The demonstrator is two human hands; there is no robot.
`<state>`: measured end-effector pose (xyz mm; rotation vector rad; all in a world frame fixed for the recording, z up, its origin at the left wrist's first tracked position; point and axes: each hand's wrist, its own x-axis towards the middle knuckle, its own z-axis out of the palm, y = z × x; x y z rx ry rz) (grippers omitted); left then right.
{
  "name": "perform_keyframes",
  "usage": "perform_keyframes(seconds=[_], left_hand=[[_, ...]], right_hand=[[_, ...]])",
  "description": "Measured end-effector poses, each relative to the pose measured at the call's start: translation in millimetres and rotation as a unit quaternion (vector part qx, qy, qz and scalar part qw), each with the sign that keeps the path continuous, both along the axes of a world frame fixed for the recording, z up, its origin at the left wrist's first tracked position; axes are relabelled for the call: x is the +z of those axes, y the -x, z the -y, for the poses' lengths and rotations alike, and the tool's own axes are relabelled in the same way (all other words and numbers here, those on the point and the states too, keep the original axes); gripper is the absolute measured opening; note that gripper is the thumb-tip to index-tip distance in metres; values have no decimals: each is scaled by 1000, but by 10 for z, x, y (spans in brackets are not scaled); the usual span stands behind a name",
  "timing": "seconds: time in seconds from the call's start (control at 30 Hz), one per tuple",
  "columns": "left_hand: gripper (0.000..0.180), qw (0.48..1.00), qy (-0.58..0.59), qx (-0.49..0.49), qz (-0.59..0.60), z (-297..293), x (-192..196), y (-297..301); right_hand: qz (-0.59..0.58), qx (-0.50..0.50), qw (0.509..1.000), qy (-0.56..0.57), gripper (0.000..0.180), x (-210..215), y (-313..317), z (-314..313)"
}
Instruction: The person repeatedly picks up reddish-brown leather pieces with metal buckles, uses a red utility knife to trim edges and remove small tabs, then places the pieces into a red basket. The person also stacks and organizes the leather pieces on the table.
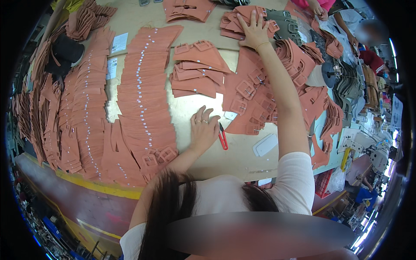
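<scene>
My right hand [255, 35] reaches far across the table, its fingers spread on a stack of salmon-coloured fabric pieces with covered buckles [234, 26]. My left hand [204, 132] rests on the table in front of me, fingers apart and slightly bent, holding nothing. Just right of it lie small red-handled thread snips [223, 138]. Beyond the left hand sits a short pile of salmon pieces [197, 76], a buckle piece on top. Between my hands, to the right, several buckled pieces [247, 91] lie spread and overlapping.
Long overlapping rows of salmon pieces with small white stickers [141, 86] cover the left side. White cards [265, 144] lie near the front edge. Dark green pieces [284, 26] are stacked at the far right. A co-worker's hand [318, 9] shows at the top right.
</scene>
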<state>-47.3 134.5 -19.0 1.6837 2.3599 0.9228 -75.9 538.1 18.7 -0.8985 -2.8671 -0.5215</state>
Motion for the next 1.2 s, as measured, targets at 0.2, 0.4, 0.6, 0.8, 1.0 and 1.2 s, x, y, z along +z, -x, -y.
perform_keyframes(seconds=[0.2,0.4,0.6,0.8,1.0,1.2], left_hand=[[17,1000,-4,0,5,0,9,3],[17,1000,-1,-1,7,-1,17,3],[18,1000,-7,3,-7,-14,-8,-5],[18,1000,-4,-1,-4,-7,-15,-1],[19,1000,-7,-1,-7,-4,-5,-6],[21,1000,-1,5,10,5,12,-5]], right_hand=[[-45,37,998,40,123,40,-58,-67],[-60,50,996,32,124,17,-74,-70],[-56,40,997,36,122,5,-60,-40],[-47,30,998,36,120,33,-41,-5],[-8,-8,1000,21,119,68,36,37],[-19,-11,999,-36,101,-70,74,110]])
